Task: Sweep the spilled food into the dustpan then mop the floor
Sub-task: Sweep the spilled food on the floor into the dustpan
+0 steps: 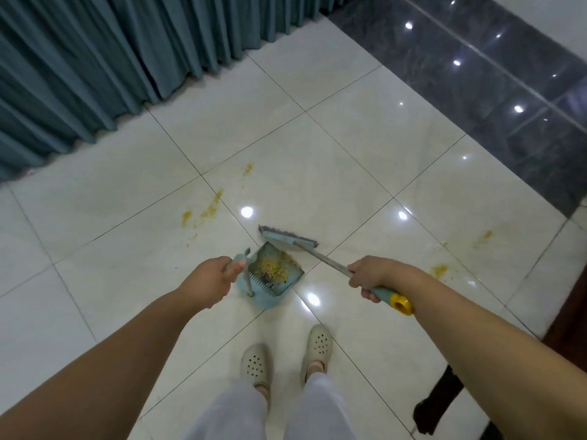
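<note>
On white floor tiles [365, 147]: dustpan [275, 285] holding swept yellow food, left hand [212, 281] wrapped around its upright handle. Right hand [370, 276] clasps the broom [287, 239] handle, bristles at the pan's mouth. Yellow food smears [209, 209] lie beyond.

Home interior, tiled floor [365, 147], teal curtains [95, 58]

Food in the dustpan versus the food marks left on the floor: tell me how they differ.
The food in the dustpan is one heaped pile of yellow and green bits mixed with dark debris; the food marks on the floor are thin yellow-orange smears.
The pile sits gathered in the dustpan held by the left hand; the smears lie scattered on both sides of it.
Both share a yellowish colour.
</note>
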